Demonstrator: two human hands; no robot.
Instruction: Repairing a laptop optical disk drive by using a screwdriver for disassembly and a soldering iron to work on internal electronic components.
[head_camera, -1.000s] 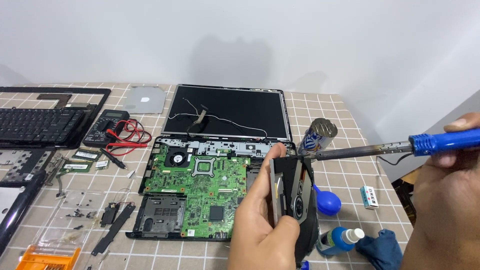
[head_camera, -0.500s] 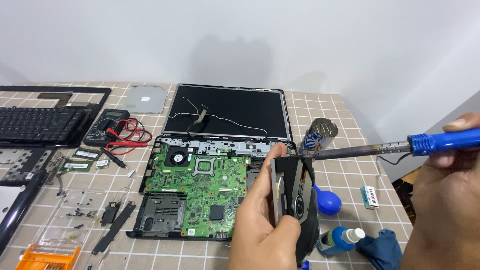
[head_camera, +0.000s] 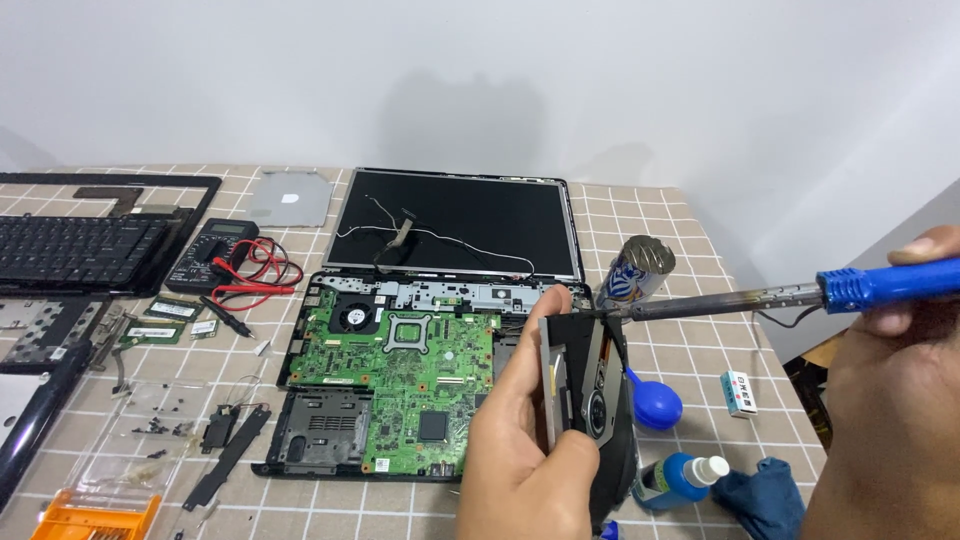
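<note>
left hand (head_camera: 520, 450) clamped on an optical drive (head_camera: 585, 385) held on edge, at 6 o'clock of frame. right hand (head_camera: 890, 400) gripping a blue-handled soldering iron (head_camera: 770, 296), tip touching the drive's top edge. laptop base (head_camera: 400, 380) at 9 o'clock of the drive already stripped, green motherboard bare; keyboard (head_camera: 75, 250) off at far 10 o'clock. reassembly all left.

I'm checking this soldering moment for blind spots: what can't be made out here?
- Iron tip contact: head view, hidden behind the drive part's edge; soldering iron.
- Left hand: its palm side faces away.
- Right hand: cut off by the right edge.
- Loose screws: too small to count.
</note>
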